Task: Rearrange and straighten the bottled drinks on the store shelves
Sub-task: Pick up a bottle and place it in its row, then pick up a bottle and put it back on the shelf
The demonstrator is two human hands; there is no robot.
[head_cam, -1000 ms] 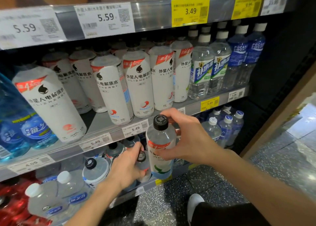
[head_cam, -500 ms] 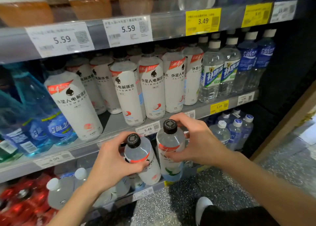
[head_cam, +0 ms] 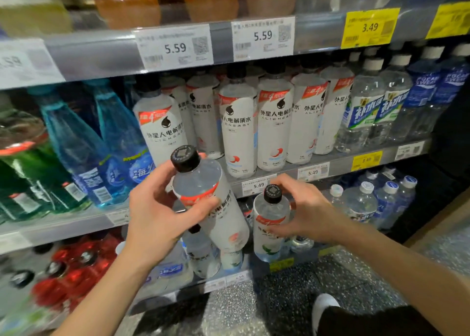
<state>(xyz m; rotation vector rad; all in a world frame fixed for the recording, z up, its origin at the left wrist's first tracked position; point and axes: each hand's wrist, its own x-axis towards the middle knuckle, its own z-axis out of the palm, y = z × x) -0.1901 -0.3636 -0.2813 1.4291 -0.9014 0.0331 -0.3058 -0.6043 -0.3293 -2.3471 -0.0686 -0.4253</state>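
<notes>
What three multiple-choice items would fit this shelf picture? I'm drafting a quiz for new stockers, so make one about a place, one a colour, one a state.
1. Where is the yellow 3.49 tag?
A. top rail, right
B. bottom rail, left
C. on the floor

2. What colour is the cap of the left hand's bottle?
A. white
B. black
C. red

3. How is that bottle held?
A. upright
B. upside down
C. tilted, cap leaning left

Answers: 1 A, it hangs on the upper shelf edge at right. 2 B, the cap is black. 3 C, the left hand holds it slanted; the right hand holds its bottle upright.
</notes>
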